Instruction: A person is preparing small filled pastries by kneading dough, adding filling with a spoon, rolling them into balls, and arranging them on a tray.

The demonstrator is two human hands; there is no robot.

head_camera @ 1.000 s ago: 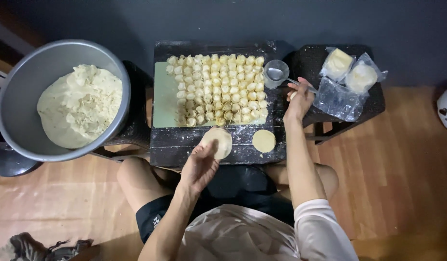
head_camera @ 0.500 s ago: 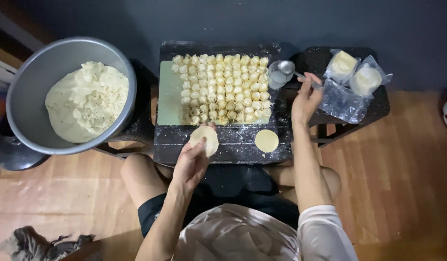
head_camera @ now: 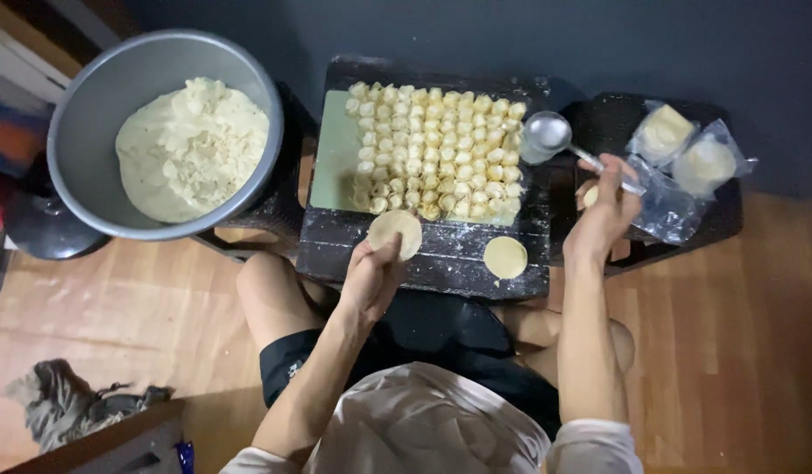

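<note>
On the dark wooden low table [head_camera: 441,254] in front of the seated person, dumpling filling is in hand. Left hand [head_camera: 371,281] grasps a round pale dough wrapper [head_camera: 395,233], fingers curled under it, wrapper flat and open just above the table's near edge. Right hand [head_camera: 603,215] is clenched on the handle of a metal spoon [head_camera: 590,158], whose shiny bowl end sits over a small clear cup [head_camera: 539,145] at the table's right edge. Whether the spoon carries anything, cannot tell. Second round dough wrapper [head_camera: 505,257] lies flat on the floured tabletop, near the right forearm, apart from both hands. Rows of small folded pale dumplings [head_camera: 441,145] pack a pale green board [head_camera: 335,149] at the table's middle. Large grey metal bowl [head_camera: 98,167] with pale crumbly mash [head_camera: 191,145] stands to the left, well apart from the hands. Clear plastic bags of pale round wrappers [head_camera: 687,158] rest on a dark side stool [head_camera: 731,211] to the right.

Judged step: wrapper held ready, spoon working at the cup, not yet over the wrapper. Next move probably needs the spoon brought across to the wrapper's middle while the left palm keeps it level and cupped, so nothing slides off.
</note>
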